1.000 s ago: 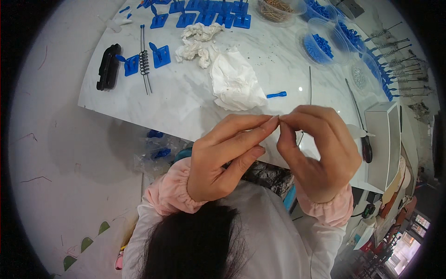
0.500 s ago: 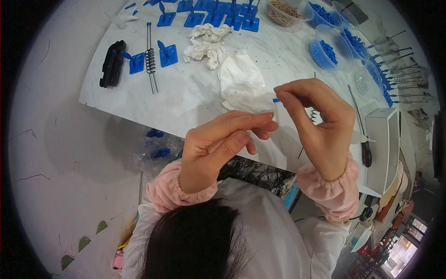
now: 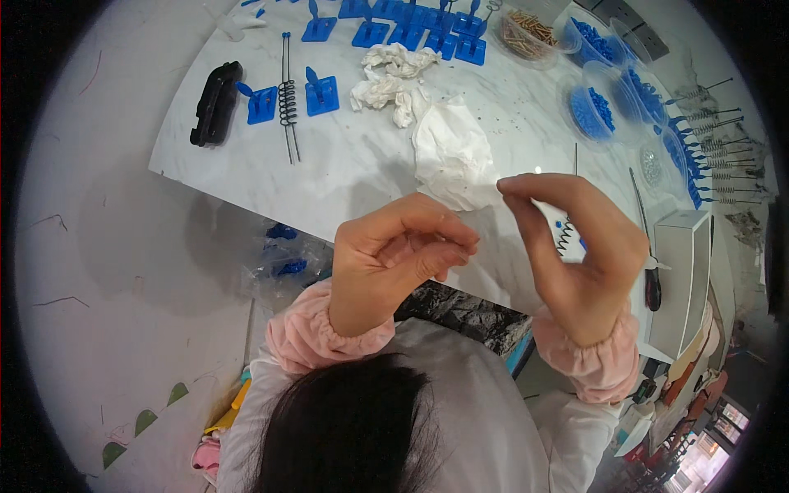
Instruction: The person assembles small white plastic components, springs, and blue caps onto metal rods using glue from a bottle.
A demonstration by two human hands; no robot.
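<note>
My left hand is over the near table edge, its thumb and fingertips closed together; anything between them is too small or hidden to make out. To its right and slightly farther off, my right hand pinches thumb and index finger together, and what it holds, if anything, cannot be made out. Partly hidden behind the right hand lies a black wire coil with blue bits beside it. Just beyond the fingertips is a crumpled white tissue on the marbled table.
At left lie a black case, a coiled wire piece and blue square bases. More blue bases stand at the back. Tubs of blue parts and brass-coloured pins fill the far right, near a screwdriver and a white box.
My left fingers have curled from stretched out into a pinch. The blue bit at my right fingertips no longer shows there. The whole view has shifted, so the table things appear farther right.
</note>
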